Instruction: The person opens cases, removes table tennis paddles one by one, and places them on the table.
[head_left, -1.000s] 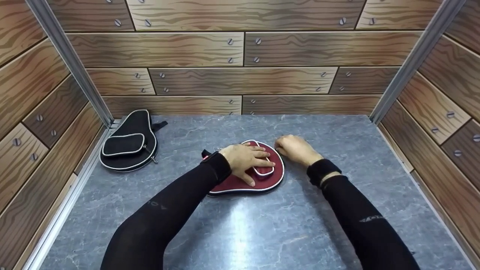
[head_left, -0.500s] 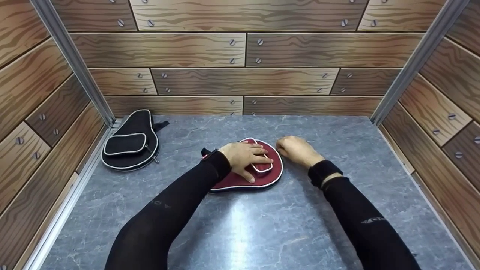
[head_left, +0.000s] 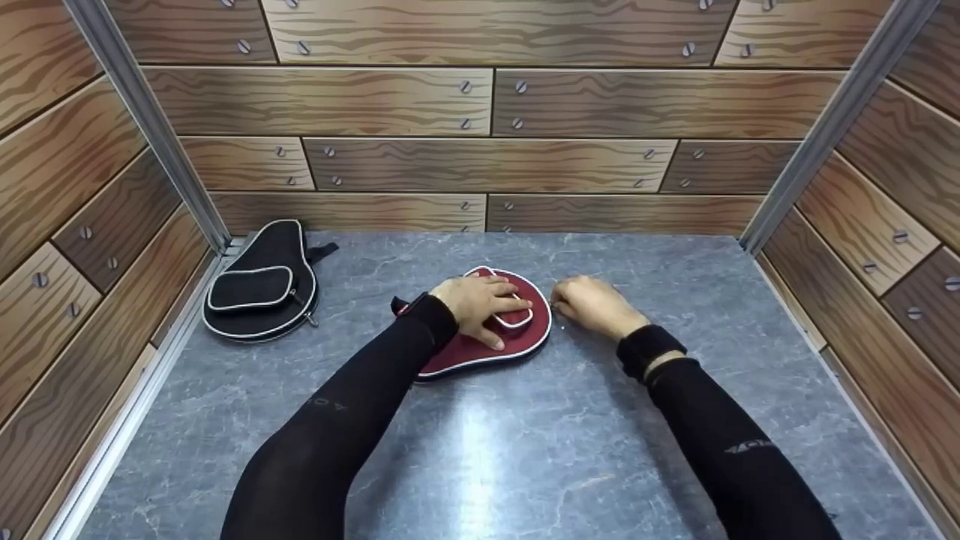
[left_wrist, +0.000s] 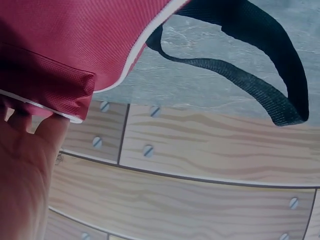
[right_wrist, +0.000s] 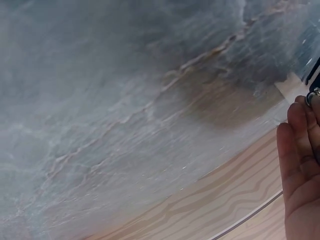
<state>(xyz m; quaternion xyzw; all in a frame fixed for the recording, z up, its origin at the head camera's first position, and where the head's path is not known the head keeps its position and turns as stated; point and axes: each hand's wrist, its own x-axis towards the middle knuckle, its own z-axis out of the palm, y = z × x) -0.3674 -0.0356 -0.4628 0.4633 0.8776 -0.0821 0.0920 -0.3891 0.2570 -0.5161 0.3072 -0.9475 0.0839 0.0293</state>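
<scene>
A red table tennis paddle case (head_left: 457, 358) with white piping lies flat on the grey tabletop. My left hand (head_left: 478, 306) rests on it with fingers spread over its small front pocket (left_wrist: 55, 82). At the narrow end, a black strap (left_wrist: 260, 37) loops out. Just off the case's rounded right end, my right hand (head_left: 594, 304) has its fingers bent. In the right wrist view its fingertips meet at a metal zipper pull (right_wrist: 311, 98), cut off by the frame edge. The head view hides that pinch behind the knuckles.
A black paddle case (head_left: 251, 319) with white piping, a pocket and a strap lies at the back left, beside the metal rail. Wood-patterned walls (head_left: 480, 165) enclose the grey tabletop (head_left: 540, 450) at the back and both sides.
The red case has slid left and slightly away, turning a little, with my left hand on it. My right hand stays almost in place, so the gap between it and the case has grown.
</scene>
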